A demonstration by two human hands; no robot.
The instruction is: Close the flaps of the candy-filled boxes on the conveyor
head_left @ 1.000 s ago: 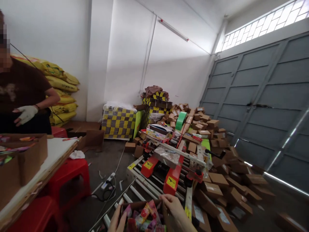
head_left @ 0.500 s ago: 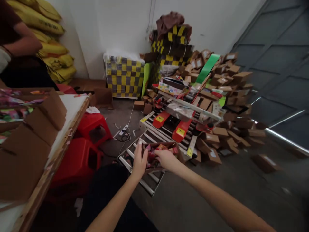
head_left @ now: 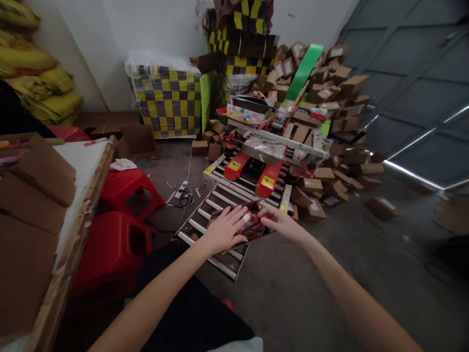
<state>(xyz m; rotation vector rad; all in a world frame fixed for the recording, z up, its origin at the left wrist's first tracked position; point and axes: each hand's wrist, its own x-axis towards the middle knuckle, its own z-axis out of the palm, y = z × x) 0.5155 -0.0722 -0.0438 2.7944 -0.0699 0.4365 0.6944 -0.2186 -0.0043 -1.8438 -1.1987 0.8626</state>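
An open cardboard box [head_left: 262, 235] holding small wrapped packets [head_left: 252, 228] rests on the metal roller conveyor [head_left: 198, 226] in front of me. My left hand [head_left: 226, 230] lies flat over the left part of the box, palm down on its contents, fingers stretched out. At the right end of the box is my right hand [head_left: 280, 222], its fingers loosely bent and apart near the rim, with nothing visible in them. My left hand hides much of the box and packets.
A carton-sealing machine [head_left: 252, 171] with red side plates stands just beyond the box. Many cartons [head_left: 330, 171] are heaped behind it on the right. Red stools [head_left: 113, 244] and a white-topped table [head_left: 86, 161] with open cartons are on my left. A power strip [head_left: 181, 189] lies on the floor.
My left hand has moved from the box's left edge to lie flat over its contents. My right hand has drawn out of the packets toward the right end. The view has shifted; the co-worker's arm is gone.
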